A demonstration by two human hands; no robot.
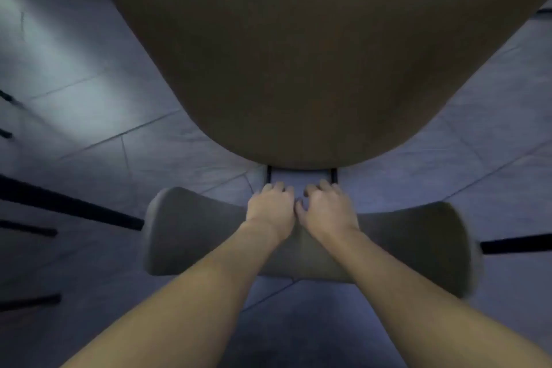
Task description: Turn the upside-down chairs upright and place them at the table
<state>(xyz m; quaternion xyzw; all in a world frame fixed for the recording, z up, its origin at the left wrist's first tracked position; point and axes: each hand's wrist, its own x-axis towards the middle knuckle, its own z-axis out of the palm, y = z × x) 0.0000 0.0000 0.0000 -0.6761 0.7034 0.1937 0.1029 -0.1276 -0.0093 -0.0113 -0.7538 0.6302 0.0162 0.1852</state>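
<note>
I look straight down on an upright chair with a curved grey padded backrest [191, 236] that spans the middle of the view. My left hand [270, 207] and my right hand [327, 207] rest side by side on the top middle of that backrest, fingers curled over its far edge. Two thin black posts [334, 176] run from the backrest down under the brown table [313, 54], whose rounded edge hides the chair's seat. The picture is dim and blurred.
Grey tiled floor [89, 116] lies all around. Dark thin chair legs or bars poke in at the left edge [68, 203] and one at the right [516, 243]. The table fills the upper centre.
</note>
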